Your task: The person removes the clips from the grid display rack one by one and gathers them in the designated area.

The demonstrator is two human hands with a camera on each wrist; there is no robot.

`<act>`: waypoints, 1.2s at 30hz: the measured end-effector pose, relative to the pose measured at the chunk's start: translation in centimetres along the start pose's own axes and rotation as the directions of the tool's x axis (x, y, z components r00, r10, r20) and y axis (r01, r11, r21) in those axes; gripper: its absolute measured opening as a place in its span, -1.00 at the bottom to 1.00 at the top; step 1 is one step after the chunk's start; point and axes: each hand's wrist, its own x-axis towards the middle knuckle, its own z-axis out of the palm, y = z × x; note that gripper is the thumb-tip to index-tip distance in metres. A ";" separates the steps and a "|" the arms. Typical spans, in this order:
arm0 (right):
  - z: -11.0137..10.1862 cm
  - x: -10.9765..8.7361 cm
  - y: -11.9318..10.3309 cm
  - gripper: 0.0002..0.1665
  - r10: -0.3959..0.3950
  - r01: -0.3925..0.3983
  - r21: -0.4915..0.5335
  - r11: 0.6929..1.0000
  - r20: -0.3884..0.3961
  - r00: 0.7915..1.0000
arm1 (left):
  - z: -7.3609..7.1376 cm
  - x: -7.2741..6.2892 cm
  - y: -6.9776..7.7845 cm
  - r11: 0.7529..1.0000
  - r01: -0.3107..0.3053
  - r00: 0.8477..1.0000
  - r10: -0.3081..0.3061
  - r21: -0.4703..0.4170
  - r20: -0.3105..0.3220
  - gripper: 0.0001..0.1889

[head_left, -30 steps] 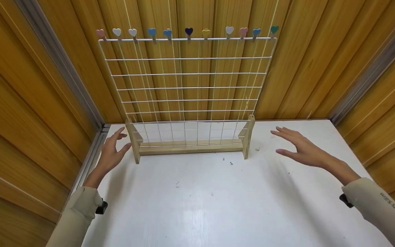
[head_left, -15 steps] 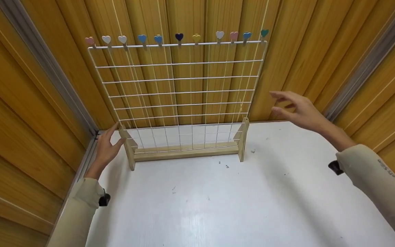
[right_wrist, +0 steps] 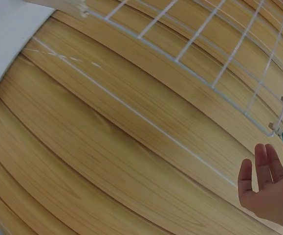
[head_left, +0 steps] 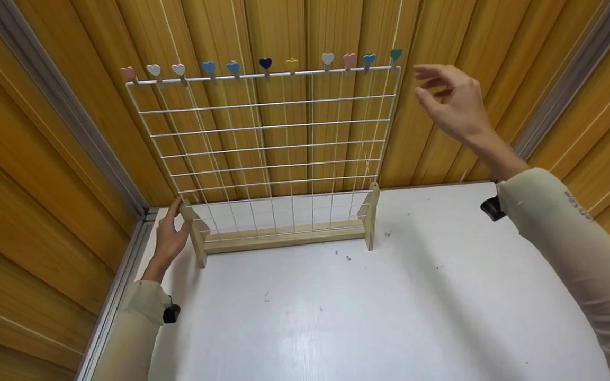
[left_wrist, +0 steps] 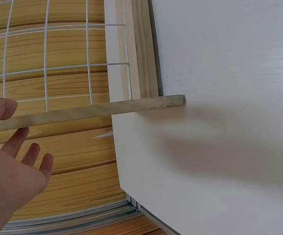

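A white wire grid rack (head_left: 268,127) stands upright in a pale wooden stand (head_left: 284,244) on the white table. Along its top bar sit several clothespins with hearts, among them a green heart clothespin (head_left: 396,54) at the right corner and a pink heart clothespin (head_left: 127,73) at the left. My left hand (head_left: 170,238) holds the stand's left upright (left_wrist: 97,110) between thumb and fingers. Raised beside the rack's top right corner, my right hand (head_left: 456,103) has loosely bent fingers and holds nothing; in the right wrist view its fingertips (right_wrist: 260,152) are close below the green clothespin.
Yellow wood-grain panels (head_left: 442,143) rise behind and at both sides. Metal rails (head_left: 98,121) run along the corners. Small marks (head_left: 348,258) dot the white table (head_left: 305,317). A black wrist camera (head_left: 493,208) is strapped below the right sleeve.
My right hand has risen from above the table to the height of the rack's top bar. My left hand has closed in on the stand's left upright. The head view has shifted.
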 end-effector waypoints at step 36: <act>3.3 4.1 -2.4 -0.63 0.153 -0.155 0.053 0.986 0.048 0.987 | -0.3 -0.2 0.2 0.955 0.179 0.984 -0.178 -0.235 0.027 -0.45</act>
